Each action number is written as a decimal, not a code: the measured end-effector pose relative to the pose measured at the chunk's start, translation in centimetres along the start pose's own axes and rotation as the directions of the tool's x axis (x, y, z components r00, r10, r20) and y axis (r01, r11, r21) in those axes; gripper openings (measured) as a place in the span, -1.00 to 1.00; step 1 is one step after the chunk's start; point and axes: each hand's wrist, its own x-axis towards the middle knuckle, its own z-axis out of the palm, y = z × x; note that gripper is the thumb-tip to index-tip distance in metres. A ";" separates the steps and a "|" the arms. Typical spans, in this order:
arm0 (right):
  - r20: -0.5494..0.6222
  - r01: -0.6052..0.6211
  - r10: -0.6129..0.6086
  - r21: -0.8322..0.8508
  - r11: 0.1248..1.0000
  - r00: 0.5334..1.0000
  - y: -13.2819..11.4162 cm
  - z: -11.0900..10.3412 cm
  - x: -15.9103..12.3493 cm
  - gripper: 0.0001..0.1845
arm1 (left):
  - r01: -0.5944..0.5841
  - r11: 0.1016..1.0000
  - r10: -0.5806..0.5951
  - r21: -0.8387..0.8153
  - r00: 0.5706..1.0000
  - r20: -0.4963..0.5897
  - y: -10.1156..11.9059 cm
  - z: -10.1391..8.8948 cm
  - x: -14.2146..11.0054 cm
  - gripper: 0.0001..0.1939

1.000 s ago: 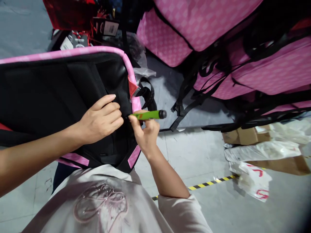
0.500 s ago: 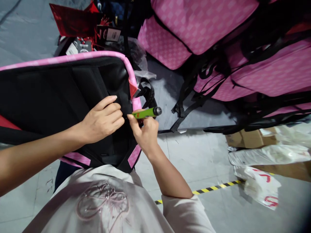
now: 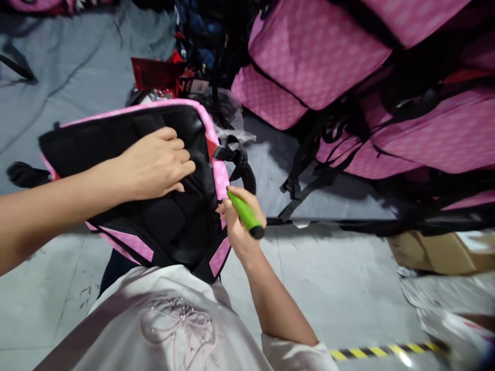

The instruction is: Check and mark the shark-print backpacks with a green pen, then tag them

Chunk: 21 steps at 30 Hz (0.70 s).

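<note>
A backpack with a black padded back and pink checkered edging [image 3: 135,105] lies in front of me, its lower end against my shirt. My left hand [image 3: 157,162] is closed on its black back panel, the fingers curled into the fabric and the fingertips partly hidden. At the pack's right edge, my right hand [image 3: 244,219] grips a green pen-like tool with a black end [image 3: 244,210]. The tool's black end points down toward my forearm. A red corner tab [image 3: 211,147] and a black strap [image 3: 240,157] sit just above my right hand.
Several pink checkered backpacks [image 3: 317,51] with loose black straps are piled at the upper right. Red pouches and tags [image 3: 157,74] lie behind the pack on the grey cloth [image 3: 88,56]. A cardboard box [image 3: 433,252] and plastic bags [image 3: 456,330] are on the floor at right.
The tool has swung from pointing right to pointing down and right. My right hand is slightly lower, my left higher on the panel. More of the pack's left end shows.
</note>
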 end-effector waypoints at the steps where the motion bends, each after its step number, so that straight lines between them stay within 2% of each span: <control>1: -0.016 0.055 -0.056 -0.018 0.998 0.998 -0.4 0.5 -0.3 -0.77 | 0.021 1.000 -0.021 -0.001 1.000 -0.013 0.2 -0.7 -0.4 -0.72; 4: -0.034 0.310 -0.311 -0.038 0.950 0.950 -2.5 1.8 0.1 -0.72 | 0.094 0.995 -0.089 0.032 0.989 -0.118 2.1 -3.8 -2.0 -0.71; 6: -0.013 0.489 -0.489 -0.023 0.872 0.872 -4.7 2.1 1.3 -0.65 | 0.197 0.978 -0.182 0.069 0.967 -0.179 3.9 -6.5 -3.0 -0.72; 8: 0.013 0.610 -0.610 -0.027 0.792 0.792 -6.9 1.7 2.5 -0.62 | 0.317 0.947 -0.299 0.057 0.930 -0.214 5.7 -9.1 -3.8 -0.75; 11: 0.118 0.705 -0.697 -0.039 0.708 0.707 -8.7 0.6 3.4 -0.61 | 0.442 0.893 -0.450 -0.088 0.875 -0.176 7.8 -11.1 -4.8 -0.79; 13: 0.191 0.738 -0.719 -0.040 0.674 0.668 -8.3 0.3 3.0 -0.63 | 0.496 0.840 -0.521 -0.218 0.850 -0.074 8.5 -10.6 -5.3 -0.80; 14: 0.213 0.742 -0.720 -0.043 0.668 0.660 -7.6 0.3 2.6 -0.66 | 0.510 0.809 -0.532 -0.292 0.847 0.005 8.6 -9.9 -5.5 -0.80; 16: 0.236 0.720 -0.689 -0.075 0.690 0.685 -5.7 0.6 1.6 -0.74 | 0.499 0.754 -0.505 -0.427 0.856 0.108 8.4 -8.3 -5.8 -0.83; 17: 0.237 0.696 -0.663 -0.098 0.711 0.711 -4.7 0.7 1.1 -0.78 | 0.476 0.749 -0.493 -0.460 0.865 0.093 8.1 -7.6 -5.9 -0.84; 19: 0.230 0.650 -0.615 -0.136 0.747 0.755 -3.1 1.1 0.4 -0.81 | 0.441 0.800 -0.500 -0.407 0.865 -0.045 7.2 -6.6 -6.1 -0.81; 20: 0.223 0.639 -0.604 -0.147 0.755 0.765 -2.7 1.3 0.2 -0.81 | 0.452 0.829 -0.512 -0.330 0.850 -0.121 6.6 -6.3 -6.1 -0.73; 21: 0.215 0.633 -0.599 -0.152 0.759 0.771 -2.5 1.4 0.0 -0.80 | 0.472 0.845 -0.517 -0.252 0.841 -0.159 6.0 -6.0 -6.0 -0.56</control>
